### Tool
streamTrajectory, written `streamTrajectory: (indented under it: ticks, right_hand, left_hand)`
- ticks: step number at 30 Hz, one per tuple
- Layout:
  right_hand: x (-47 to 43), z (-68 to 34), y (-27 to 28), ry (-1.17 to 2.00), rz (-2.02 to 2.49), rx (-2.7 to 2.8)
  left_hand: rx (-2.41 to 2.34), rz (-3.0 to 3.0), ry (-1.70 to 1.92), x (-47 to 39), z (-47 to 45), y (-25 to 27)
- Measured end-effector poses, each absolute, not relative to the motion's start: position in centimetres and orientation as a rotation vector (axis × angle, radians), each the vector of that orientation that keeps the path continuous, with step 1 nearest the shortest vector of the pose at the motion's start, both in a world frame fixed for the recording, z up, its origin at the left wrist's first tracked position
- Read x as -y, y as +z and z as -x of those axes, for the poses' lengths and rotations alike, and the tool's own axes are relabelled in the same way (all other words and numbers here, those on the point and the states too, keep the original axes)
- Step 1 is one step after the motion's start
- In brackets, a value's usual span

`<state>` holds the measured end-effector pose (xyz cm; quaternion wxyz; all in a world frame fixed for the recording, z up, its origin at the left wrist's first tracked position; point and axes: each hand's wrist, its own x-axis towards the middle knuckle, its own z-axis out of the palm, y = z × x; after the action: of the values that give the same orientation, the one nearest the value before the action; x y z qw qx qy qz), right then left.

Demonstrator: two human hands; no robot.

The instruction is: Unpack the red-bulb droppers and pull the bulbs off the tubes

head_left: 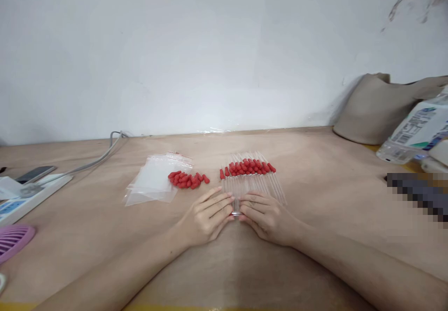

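Observation:
My left hand [212, 215] and my right hand [266, 215] meet at the middle of the table, fingers closed. Between their thumbs and fingertips runs a short, clear glass tube [236, 213], lying crosswise; its ends are hidden in the fingers. Just beyond lies a row of thin glass droppers [275, 187], side by side, with red rubber bulbs [250, 166] bunched across them. My fingers partly cover the near ends of these droppers. Left of the row, a loose pile of red rubber bulbs [189, 180] touches the edge of some clear zip bags [154, 176].
At the left are a power strip [38, 194] with a grey cable [94, 163], a phone [37, 174] and a pink slatted object [16, 241]. A beige bag-like object [371, 110] and a labelled clear bottle [416, 124] stand at the right. The wall [210, 54] closes off the back.

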<state>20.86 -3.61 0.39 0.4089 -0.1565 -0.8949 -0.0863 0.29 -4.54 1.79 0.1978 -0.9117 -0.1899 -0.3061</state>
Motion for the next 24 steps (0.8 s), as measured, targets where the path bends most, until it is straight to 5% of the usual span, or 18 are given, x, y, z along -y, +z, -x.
streamTrajectory:
  ticks: [20,24]
  right_hand:
    - [5.4,-24.0,1.6,-0.476,0.261,2.315]
    - [3.7,-26.1,1.4,-0.419,0.705,2.112]
  left_hand:
    - [0.539,2.592,-0.894,5.5,0.6,1.8]
    - [0.732,2.448,-1.044,4.5,2.6,3.0]
